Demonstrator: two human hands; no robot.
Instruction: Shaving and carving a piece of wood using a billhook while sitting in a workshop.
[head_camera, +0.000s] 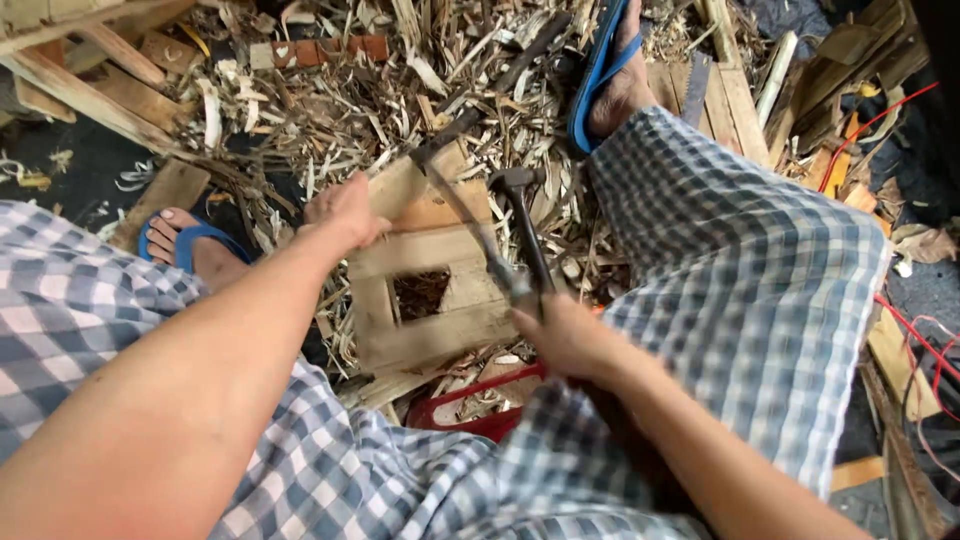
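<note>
Nearest the camera, two bare forearms reach out over knees draped in blue-and-white checked cloth (700, 260), which hems in the working space on both sides and along the near edge. Between the knees, low down, a red-framed tool (470, 405) lies partly under the work, its shape mostly hidden.

The right hand (565, 335) is closed in a fist around the dark handle of a hammer (520, 215), whose metal head points away from the body and hangs just above the wood. A thin metal blade (470, 215) runs diagonally beside the handle and appears to be gripped in the same fist, though the pictures do not make that certain.

The left hand (345, 210) presses down on the upper left corner of a small wooden frame (425, 270), fingers curled over its far edge. The frame is made of pale, rough slats nailed into a rectangle with a square opening in the middle, through which dark debris shows. It sits tilted on the ground between the legs, tightly boxed in.

Farther out, a deep litter of wood shavings (340, 100) covers the floor. Feet in blue sandals (600, 75) rest on it, with loose planks (90, 80) at the far left.
</note>
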